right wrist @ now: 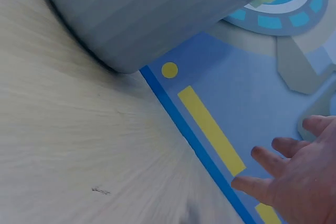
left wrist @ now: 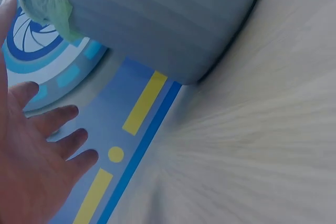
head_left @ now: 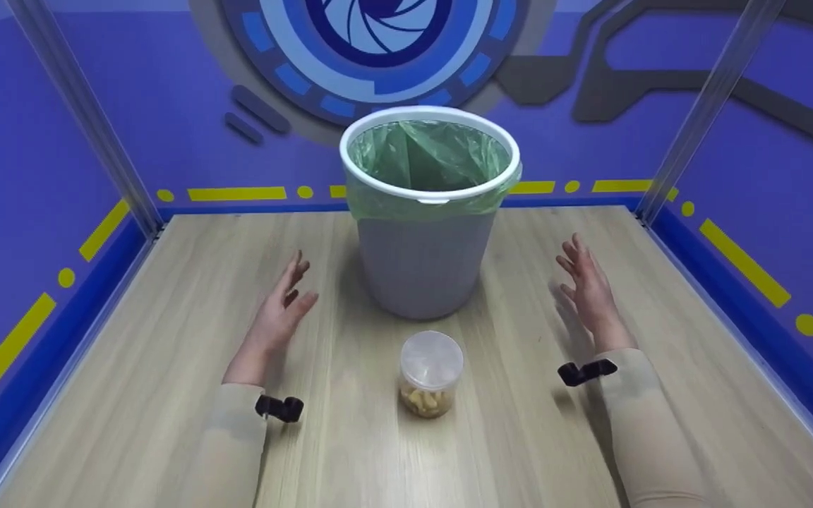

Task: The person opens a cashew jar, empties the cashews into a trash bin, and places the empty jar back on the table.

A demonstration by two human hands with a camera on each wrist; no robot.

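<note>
A lidded clear jar with yellowish pieces in its lower part stands upright on the wooden table, between the two forearms. Behind it is a grey trash bin with a white rim, lined with a green plastic bag. My left hand hovers left of the bin, fingers spread and nothing in it. On the other side of the bin my right hand is held up in the same way, empty, palm turned inward. Each wrist view shows loosely extended fingers, apart from the grey bin.
Blue-purple panels with yellow markings enclose the table at the back and both sides. Metal posts rise at the two back corners. A black wrist camera sticks out from each sleeve.
</note>
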